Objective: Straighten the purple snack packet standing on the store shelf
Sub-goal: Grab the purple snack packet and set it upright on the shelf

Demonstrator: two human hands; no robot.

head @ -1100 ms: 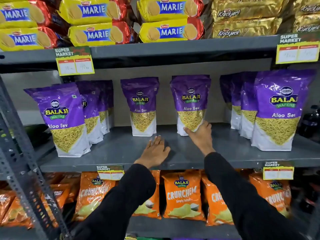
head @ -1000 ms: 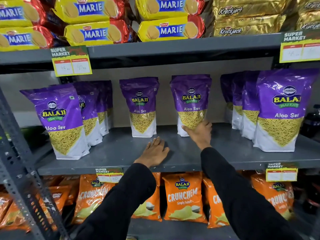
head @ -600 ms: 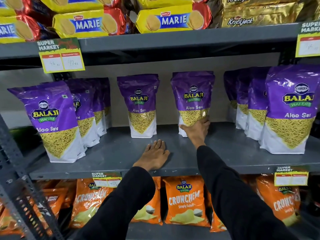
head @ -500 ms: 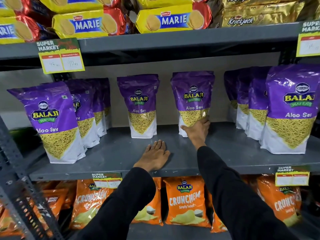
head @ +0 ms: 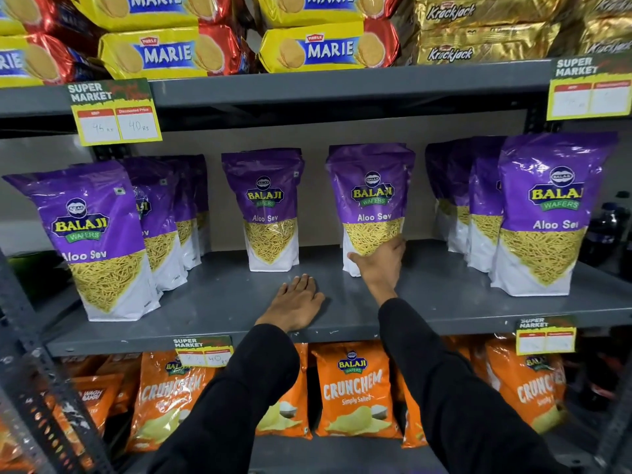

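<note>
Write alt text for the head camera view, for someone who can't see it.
A person's right hand grips the lower front of a purple Aloo Sev packet standing on a grey store shelf, while the left hand rests flat on the shelf. More purple packets stand alongside.

Right hand (head: 378, 263): on the shelf (head: 444, 299), fingers (head: 396, 246) against the lower front of the snack packet (head: 371, 203).
Left hand (head: 294, 302): flat on the shelf near its front edge, left of and nearer than the right-hand fingers.
Second packet (head: 268, 208): upright, left of those fingers, beyond the left fingertips.
Left packet row (head: 99, 241): far left of both hands.
Right packet row (head: 543, 213): right of the right-hand fingers.
Biscuit packs (head: 328, 46): shelf above.
Chip bags (head: 355, 388): shelf below, under the hands.
</note>
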